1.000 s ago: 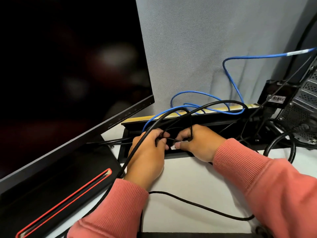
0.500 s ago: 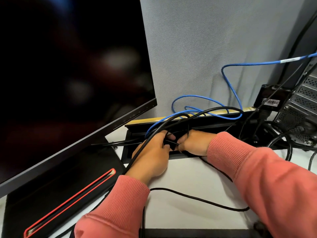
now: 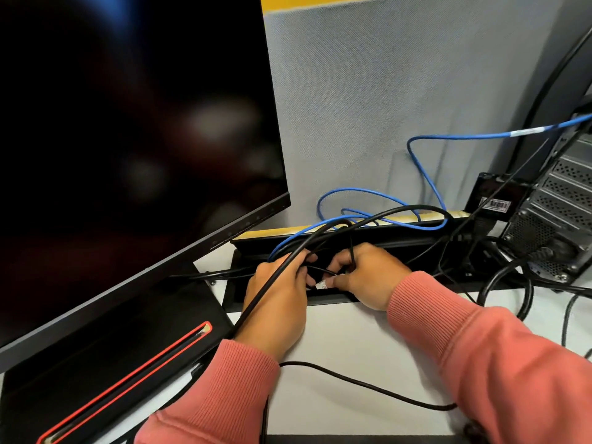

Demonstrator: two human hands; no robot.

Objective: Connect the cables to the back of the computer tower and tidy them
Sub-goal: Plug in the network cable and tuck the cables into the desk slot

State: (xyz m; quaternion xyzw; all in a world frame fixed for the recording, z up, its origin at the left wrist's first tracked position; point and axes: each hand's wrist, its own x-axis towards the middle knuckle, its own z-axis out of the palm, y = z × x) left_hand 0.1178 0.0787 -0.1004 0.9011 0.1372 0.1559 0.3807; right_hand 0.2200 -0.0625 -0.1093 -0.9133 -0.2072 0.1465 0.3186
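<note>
Both my hands meet over the open black cable tray [image 3: 272,302] set into the desk. My left hand [image 3: 275,293] has its fingers curled round thin black cables [image 3: 315,269] at the tray's mouth, and a thick black cable [image 3: 266,290] runs across its back. My right hand [image 3: 368,277] pinches the same thin cables, next to a small white tag [image 3: 322,285]. A blue network cable [image 3: 426,174] loops behind the tray and runs right to the computer tower [image 3: 557,219], whose perforated back shows at the right edge.
A large dark monitor [image 3: 128,139] fills the left, its black base with a red stripe [image 3: 128,379] beside my left wrist. A grey partition [image 3: 400,91] stands behind. Loose black cables [image 3: 368,384] lie on the white desk and coil near the tower [image 3: 525,283].
My view has shifted slightly; both hands stay at the tray opening. My right hand has drawn back a little, so its fingers and the white tag show again.
</note>
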